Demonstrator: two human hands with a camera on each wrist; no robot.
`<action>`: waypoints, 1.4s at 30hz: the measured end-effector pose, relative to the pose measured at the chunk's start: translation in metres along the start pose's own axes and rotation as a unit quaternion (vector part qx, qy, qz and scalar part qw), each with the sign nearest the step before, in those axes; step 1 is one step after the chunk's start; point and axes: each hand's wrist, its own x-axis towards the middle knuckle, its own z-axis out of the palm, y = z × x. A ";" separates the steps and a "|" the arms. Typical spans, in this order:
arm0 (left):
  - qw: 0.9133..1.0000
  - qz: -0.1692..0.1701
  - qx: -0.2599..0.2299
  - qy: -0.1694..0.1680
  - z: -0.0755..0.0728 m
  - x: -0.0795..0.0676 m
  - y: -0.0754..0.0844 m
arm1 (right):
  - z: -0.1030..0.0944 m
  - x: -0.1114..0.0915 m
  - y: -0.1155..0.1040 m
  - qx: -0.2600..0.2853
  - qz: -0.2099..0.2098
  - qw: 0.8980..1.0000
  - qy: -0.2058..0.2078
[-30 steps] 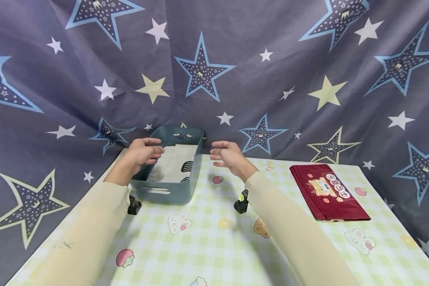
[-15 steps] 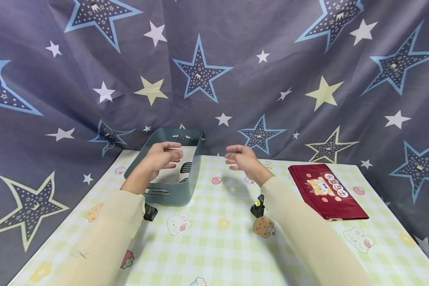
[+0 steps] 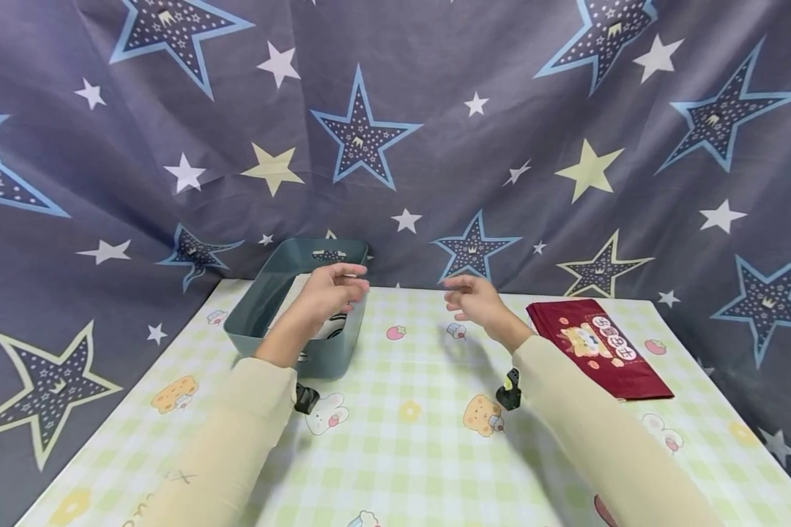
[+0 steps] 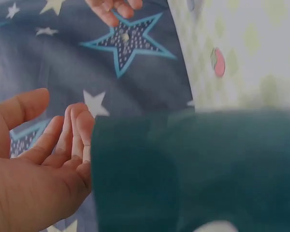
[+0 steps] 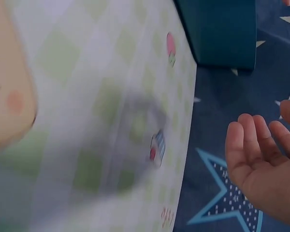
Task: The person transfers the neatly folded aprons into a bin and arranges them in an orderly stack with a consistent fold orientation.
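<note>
My left hand hovers over the right side of a teal plastic basket, fingers loosely bent and holding nothing. Inside the basket lies a folded white cloth with black marks, partly hidden behind that hand. In the left wrist view the basket's wall fills the lower right beside the fingers. My right hand is in the air over the table's back edge, its fingers relaxed with nothing between them. It is between the basket and a folded dark red bag printed with a bear and white lettering.
A green-and-white checked cloth with cartoon prints covers the table. Right behind the table's back edge hangs a dark star-patterned curtain. The basket stands at the back left, the bag at the back right. A small black device is on each wrist.
Both hands have moved to the right, the left from the basket's left side across to its right, the right toward the red bag. The basket and bag stay in place on the table.
</note>
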 end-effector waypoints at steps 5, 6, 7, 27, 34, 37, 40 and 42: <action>1.000 0.018 0.007 0.013 0.028 0.005 -0.003 | -0.019 -0.007 0.010 -0.031 -0.002 0.999 0.005; 1.000 0.020 0.008 0.011 0.034 0.006 -0.003 | -0.023 -0.009 0.012 -0.038 -0.006 0.999 0.007; 1.000 0.022 0.008 0.008 0.039 0.007 -0.003 | -0.027 -0.011 0.014 -0.045 -0.010 0.999 0.007; 0.999 0.007 -0.018 -0.034 0.110 0.026 -0.019 | -0.123 -0.046 0.062 -0.195 -0.051 0.979 0.041; 0.998 -0.013 -0.011 -0.065 0.130 0.029 -0.026 | -0.160 -0.065 0.078 -0.218 -0.006 0.974 0.058; 0.996 -0.027 -0.005 -0.087 0.137 0.030 -0.026 | -0.174 -0.069 0.085 -0.227 0.007 0.971 0.068; 0.994 -0.036 0.000 -0.106 0.142 0.031 -0.025 | -0.188 -0.072 0.091 -0.213 0.037 0.974 0.070; 0.992 -0.042 0.003 -0.116 0.146 0.033 -0.024 | -0.196 -0.073 0.094 -0.213 0.049 0.973 0.077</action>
